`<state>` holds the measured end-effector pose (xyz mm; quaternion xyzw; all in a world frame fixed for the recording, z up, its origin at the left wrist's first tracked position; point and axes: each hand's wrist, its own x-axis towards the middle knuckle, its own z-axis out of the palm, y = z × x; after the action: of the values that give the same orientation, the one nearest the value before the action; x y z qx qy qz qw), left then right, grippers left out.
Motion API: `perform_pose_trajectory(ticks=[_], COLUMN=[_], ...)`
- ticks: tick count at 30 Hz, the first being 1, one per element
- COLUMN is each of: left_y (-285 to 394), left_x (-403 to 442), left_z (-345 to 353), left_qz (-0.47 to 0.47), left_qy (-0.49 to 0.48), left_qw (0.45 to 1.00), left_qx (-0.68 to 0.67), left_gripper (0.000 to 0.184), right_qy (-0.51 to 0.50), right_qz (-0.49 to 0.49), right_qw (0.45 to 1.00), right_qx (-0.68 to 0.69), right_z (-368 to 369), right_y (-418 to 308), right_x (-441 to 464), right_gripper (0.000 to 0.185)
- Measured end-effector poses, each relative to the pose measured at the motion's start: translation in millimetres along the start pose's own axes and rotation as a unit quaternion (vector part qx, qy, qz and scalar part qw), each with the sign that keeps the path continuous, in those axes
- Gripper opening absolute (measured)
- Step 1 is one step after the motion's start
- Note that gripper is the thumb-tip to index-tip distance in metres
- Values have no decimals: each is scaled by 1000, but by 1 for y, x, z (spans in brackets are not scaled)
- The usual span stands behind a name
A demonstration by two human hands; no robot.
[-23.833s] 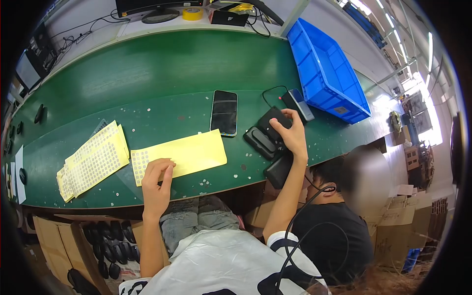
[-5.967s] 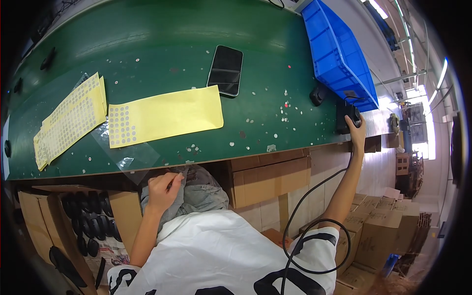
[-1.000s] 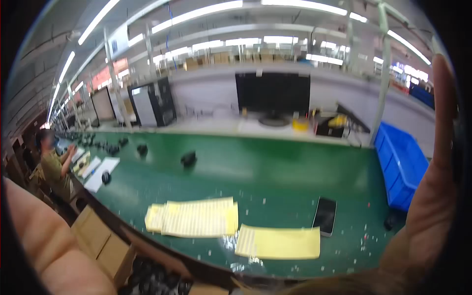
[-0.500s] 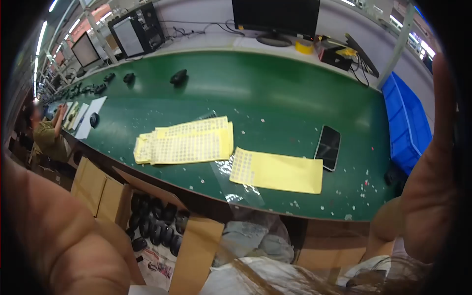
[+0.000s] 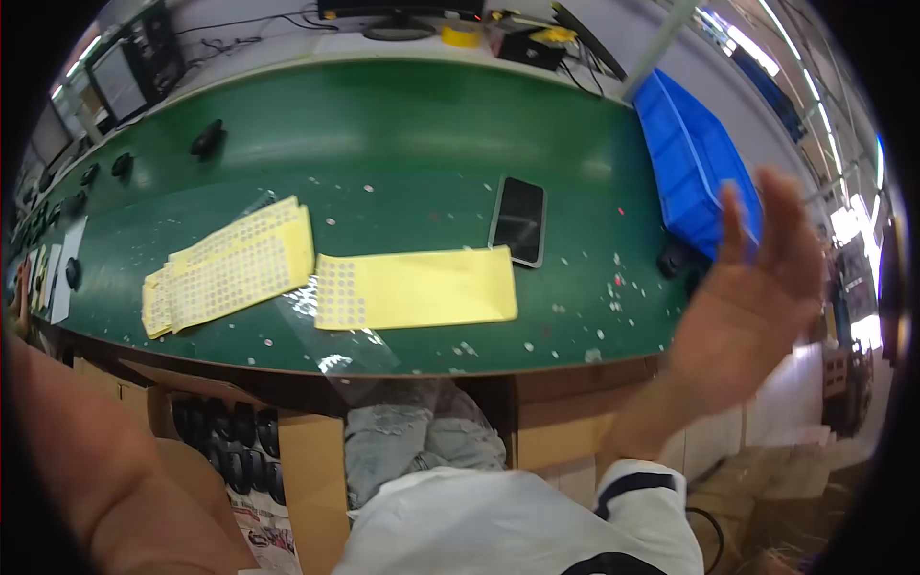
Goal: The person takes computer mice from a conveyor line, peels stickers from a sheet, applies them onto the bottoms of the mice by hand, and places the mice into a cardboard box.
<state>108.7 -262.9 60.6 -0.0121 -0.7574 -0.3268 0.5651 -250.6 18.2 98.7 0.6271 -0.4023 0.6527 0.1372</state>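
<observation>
My right hand [image 5: 743, 307] is raised in front of the blue plastic bin [image 5: 695, 158], fingers stretched out, slightly smeared and holding nothing. My left hand [image 5: 105, 470] looms large at the lower left, close to the camera; its fingers are out of sight. Between them on the green table [image 5: 402, 105] lies a yellow sticker sheet [image 5: 431, 287] with round stickers at its left end. Left of it sits a stack of yellow sticker sheets [image 5: 235, 273] full of small round stickers. A dark-screened phone [image 5: 518, 220] rests just behind the single sheet.
Black computer mice [image 5: 206, 138] stand along the table's left side. Below the front edge, an open cardboard box [image 5: 311, 479] holds several black mice [image 5: 235, 465]. A monitor [image 5: 398, 11], yellow tape [image 5: 461, 36] and cables are on the back shelf. Small scraps dot the table.
The view has swung right, so the table items appear further left. My right hand has moved away from the camera and shows whole. The left hand stays close at the lower left.
</observation>
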Motion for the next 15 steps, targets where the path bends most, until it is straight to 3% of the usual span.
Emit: perform_pose_trajectory(ticks=[2, 3, 6, 8, 11, 15], left_y=[-1, -2, -2, -1, 6, 35], left_x=[2, 2, 3, 5, 9, 23], left_z=[7, 12, 25, 32, 40, 44], left_qz=[-4, -5, -3, 3, 22, 90], left_qy=[-7, -9, -18, -21, -23, -18], left_qw=[1000, 999, 998, 997, 995, 981], left_qx=[-21, -31, -56, -72, -94, -170], left_gripper=[30, 29, 28, 27, 26, 25], right_qy=[179, 159, 236, 256, 309, 303], right_qz=[104, 120, 179, 279, 353, 373], right_qw=[977, 980, 955, 918, 872, 858], right_qx=[-47, 9, -15, -118, -136, -183], right_z=[11, 9, 34, 33, 16, 10], right_y=[-1, 3, 6, -3, -13, -14], right_x=[-39, -62, -129, -168, -202, -216], right_gripper=[43, 42, 22, 23, 22, 19])
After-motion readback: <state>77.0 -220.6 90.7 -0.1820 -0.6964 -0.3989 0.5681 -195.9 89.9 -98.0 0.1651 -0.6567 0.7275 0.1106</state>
